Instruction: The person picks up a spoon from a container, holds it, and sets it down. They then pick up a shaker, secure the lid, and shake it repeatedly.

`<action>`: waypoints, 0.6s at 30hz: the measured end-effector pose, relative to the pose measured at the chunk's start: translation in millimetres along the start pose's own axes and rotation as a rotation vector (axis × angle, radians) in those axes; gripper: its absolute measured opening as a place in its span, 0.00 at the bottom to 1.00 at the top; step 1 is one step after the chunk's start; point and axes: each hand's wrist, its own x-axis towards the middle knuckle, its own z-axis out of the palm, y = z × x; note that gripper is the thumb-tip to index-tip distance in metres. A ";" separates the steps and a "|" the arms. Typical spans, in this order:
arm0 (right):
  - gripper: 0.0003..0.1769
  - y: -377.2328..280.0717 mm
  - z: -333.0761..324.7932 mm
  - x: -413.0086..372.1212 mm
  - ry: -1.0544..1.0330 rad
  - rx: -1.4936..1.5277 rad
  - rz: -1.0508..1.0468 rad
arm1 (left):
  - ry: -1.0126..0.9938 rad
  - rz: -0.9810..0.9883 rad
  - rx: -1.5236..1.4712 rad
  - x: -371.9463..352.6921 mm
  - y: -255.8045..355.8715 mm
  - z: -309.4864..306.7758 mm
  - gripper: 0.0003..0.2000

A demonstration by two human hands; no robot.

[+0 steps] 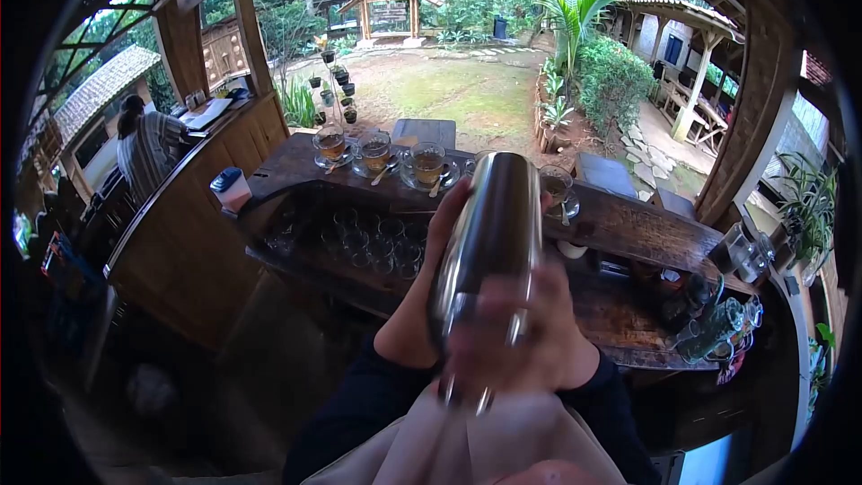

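Note:
A shiny metal cocktail shaker [496, 216] is tilted up in front of my chest, held in both hands. My left hand [444, 229] wraps around its far left side, with the fingers mostly hidden behind the metal. Lower down, my right hand [534, 328] grips the near end and is smeared by motion. Beyond the shaker, glass cups of amber drink stand on saucers with small spoons: a left cup [330, 144], a middle cup [374, 154] and a nearer cup [426, 166]. Another glass cup [557, 184] shows just right of the shaker.
The dark wooden counter [646, 229] runs across in front of me. Several upturned glasses [377, 242] sit on a lower shelf. A dark-lidded container [232, 189] stands at left, and a green glass jar [714, 332] at right. A person [148, 148] sits by the left desk.

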 end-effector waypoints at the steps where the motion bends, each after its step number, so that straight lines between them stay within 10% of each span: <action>1: 0.15 -8.5 3.9 0.2 0.120 0.027 -0.239 | -0.141 0.031 0.041 -5.5 -2.2 6.5 0.31; 3: 0.13 -0.9 22.9 -7.5 0.251 0.059 -0.258 | -0.725 0.435 0.143 13.9 -12.9 -2.5 0.37; 5: 0.09 6.4 39.7 -15.4 0.513 0.117 -0.272 | -0.183 0.201 0.040 -12.0 -0.2 -18.3 0.34; 6: 0.12 16.2 3.3 -6.1 0.014 0.215 0.078 | -0.024 0.110 0.030 -4.2 12.8 -30.8 0.31; 7: 0.17 43.5 24.7 -15.5 0.057 0.172 0.205 | 0.169 0.071 -0.024 0.3 20.7 -45.9 0.28; 10: 0.26 64.0 51.0 -16.2 0.174 0.197 0.640 | 0.529 0.426 -0.002 7.3 4.4 -65.0 0.25; 13: 0.22 36.2 19.2 1.0 -0.004 0.125 0.163 | 0.164 0.028 -0.103 -9.6 20.7 -44.3 0.24; 14: 0.20 18.7 10.5 2.7 -0.002 0.145 -0.059 | 0.241 0.066 0.020 -10.1 11.3 -4.4 0.26; 17: 0.16 15.1 23.8 -3.9 0.122 0.210 -0.329 | -0.601 0.384 0.103 -3.2 -10.5 -1.7 0.38; 18: 0.15 18.4 35.3 -9.5 0.249 0.241 -0.371 | -0.368 0.260 0.093 -10.9 -4.9 -3.7 0.37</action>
